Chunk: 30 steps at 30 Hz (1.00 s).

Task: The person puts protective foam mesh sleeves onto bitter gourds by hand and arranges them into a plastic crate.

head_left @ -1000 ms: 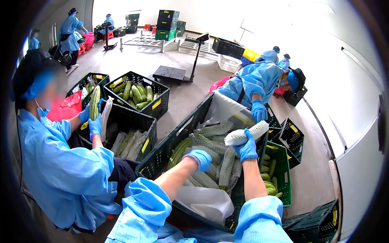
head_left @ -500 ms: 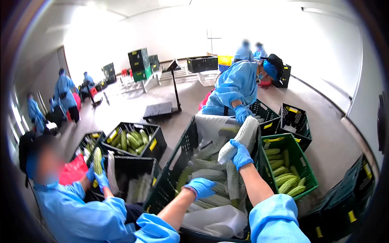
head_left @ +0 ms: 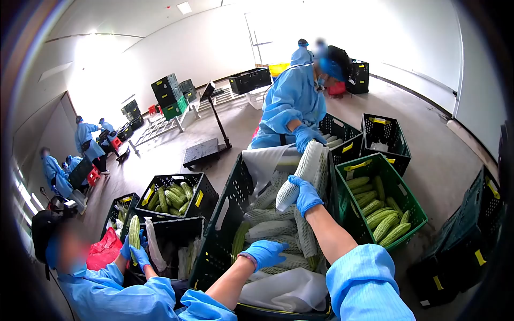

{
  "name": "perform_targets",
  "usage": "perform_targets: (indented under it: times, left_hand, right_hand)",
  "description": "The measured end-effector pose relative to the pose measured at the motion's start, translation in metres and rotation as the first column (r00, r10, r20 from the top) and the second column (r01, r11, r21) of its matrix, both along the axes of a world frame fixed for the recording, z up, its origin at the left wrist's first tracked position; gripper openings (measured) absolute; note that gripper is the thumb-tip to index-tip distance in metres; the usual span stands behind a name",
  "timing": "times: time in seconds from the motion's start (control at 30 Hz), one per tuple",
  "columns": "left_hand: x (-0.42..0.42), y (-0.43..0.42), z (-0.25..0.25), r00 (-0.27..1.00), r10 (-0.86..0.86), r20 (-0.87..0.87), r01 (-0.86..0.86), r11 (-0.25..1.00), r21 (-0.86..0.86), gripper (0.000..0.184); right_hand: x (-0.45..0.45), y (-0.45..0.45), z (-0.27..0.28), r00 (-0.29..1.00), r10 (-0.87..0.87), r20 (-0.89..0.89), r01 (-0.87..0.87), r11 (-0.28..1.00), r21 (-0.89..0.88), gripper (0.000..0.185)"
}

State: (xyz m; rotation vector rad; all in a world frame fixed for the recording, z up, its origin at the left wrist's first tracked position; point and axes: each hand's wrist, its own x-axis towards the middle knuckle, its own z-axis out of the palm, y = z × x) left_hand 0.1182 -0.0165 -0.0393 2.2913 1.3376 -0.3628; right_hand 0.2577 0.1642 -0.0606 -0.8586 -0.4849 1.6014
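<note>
My right hand [head_left: 306,197], in a blue glove, is closed round the lower end of a gourd in a white foam net [head_left: 305,168]. The gourd slants over a big dark green crate [head_left: 220,235]. At its upper end is the gloved hand [head_left: 307,137] of a co-worker across from me; whether that hand grips it I cannot tell. My left hand [head_left: 265,253], also gloved, hovers low over the crate with fingers stretched out and nothing in it. Beneath lie several netted gourds [head_left: 272,230], and white foam sheeting [head_left: 284,291] lines the crate.
On the right stands a green crate [head_left: 348,214] of bare gourds [head_left: 383,219]. A co-worker [head_left: 115,289] at left holds a bare gourd [head_left: 134,232] over a black crate. Behind are another gourd crate [head_left: 206,200] and a platform scale [head_left: 201,152]. Stacked crates [head_left: 460,246] stand far right.
The view has tilted and shifted a little. My right hand and the netted gourd have moved slightly down and left; the co-worker's hand stays by its upper end. My left hand remains outstretched.
</note>
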Motion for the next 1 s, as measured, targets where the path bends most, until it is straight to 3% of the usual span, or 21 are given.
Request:
perform_targets:
  times: [0.17,0.3,0.43,1.0]
  left_hand:
    - [0.004,-0.004,0.005,1.0,-0.008,0.006,0.008,1.0,-0.025,0.059]
    - [0.002,-0.003,0.0,1.0,-0.022,0.014,0.022,0.999,-0.035,0.06]
    - [0.011,-0.005,0.012,0.999,-0.023,-0.034,0.019,0.995,-0.098,0.06]
    - [0.009,-0.008,0.002,1.0,-0.008,-0.006,0.008,0.995,-0.095,0.059]
  right_hand:
    - [0.0,0.009,-0.013,0.998,0.004,-0.064,-0.006,0.999,-0.036,0.04]
    - [0.001,0.007,-0.007,0.989,0.036,-0.147,-0.048,0.995,-0.082,0.06]
    - [0.0,0.015,-0.016,0.988,0.066,-0.142,-0.076,0.995,-0.063,0.065]
    - [0.002,0.006,-0.007,0.978,0.15,-0.147,-0.157,0.987,-0.031,0.048]
